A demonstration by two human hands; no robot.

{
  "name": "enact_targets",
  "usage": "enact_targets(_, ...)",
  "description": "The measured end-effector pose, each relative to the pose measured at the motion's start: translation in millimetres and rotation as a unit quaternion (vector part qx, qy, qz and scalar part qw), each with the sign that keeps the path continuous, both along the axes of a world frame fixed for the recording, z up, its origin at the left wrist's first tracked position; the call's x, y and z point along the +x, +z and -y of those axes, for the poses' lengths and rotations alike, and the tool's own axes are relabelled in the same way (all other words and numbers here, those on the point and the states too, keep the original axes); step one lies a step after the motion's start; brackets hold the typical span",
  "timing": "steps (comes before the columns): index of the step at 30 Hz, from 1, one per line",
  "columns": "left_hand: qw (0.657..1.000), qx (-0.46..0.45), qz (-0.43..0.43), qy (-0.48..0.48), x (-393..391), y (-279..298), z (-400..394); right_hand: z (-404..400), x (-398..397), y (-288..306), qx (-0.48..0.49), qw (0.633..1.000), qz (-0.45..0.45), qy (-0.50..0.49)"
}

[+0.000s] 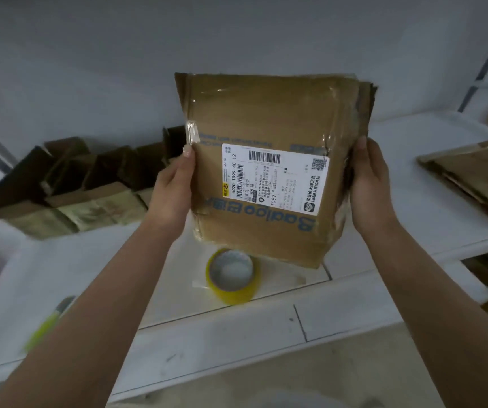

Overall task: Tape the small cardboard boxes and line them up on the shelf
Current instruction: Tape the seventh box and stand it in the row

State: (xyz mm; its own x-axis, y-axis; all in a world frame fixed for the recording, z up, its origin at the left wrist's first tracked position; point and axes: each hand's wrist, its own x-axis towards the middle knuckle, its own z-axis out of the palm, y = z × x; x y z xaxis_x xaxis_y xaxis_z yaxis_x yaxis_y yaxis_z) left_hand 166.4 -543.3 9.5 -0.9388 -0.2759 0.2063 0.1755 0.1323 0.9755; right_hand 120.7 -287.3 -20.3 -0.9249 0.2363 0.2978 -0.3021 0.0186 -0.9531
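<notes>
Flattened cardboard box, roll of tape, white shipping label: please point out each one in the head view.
flattened cardboard box (266,113): head view, on its bare upper brown face.
roll of tape (236,294): head view, on its yellow outer wall.
white shipping label (289,184): head view, on its printed middle.

Flattened box (269,160): brown, white label, held upright above shelf (95,260). Tape roll (232,276): yellow, lying flat on shelf. Taped boxes (69,187): rowed rear left.

Single head-worn wide-angle view, facing forward and down, close over a white shelf (89,260)
</notes>
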Motion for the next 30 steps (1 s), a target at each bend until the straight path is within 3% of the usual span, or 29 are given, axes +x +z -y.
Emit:
enact_targets(4, 0.994, 0.069, 0.017, 0.079, 36, 8, 90, 80, 23, 8, -0.011, 0.998, 0.008, 0.056)
enact_targets(10, 0.971, 0.203, 0.027, 0.120, 76, 6, 171, 165, 46, 13, -0.075, 0.979, 0.022, 0.186)
enact_targets(19, 0.970, 0.219, 0.023, 0.101, 103, -12, 201, 224, 55, 14, -0.061, 0.944, 0.148, 0.287)
enact_targets(30, 0.974, 0.195, 0.094, 0.069, 94, -32, 230, 253, 75, -17, -0.261, 0.879, 0.224, 0.329)
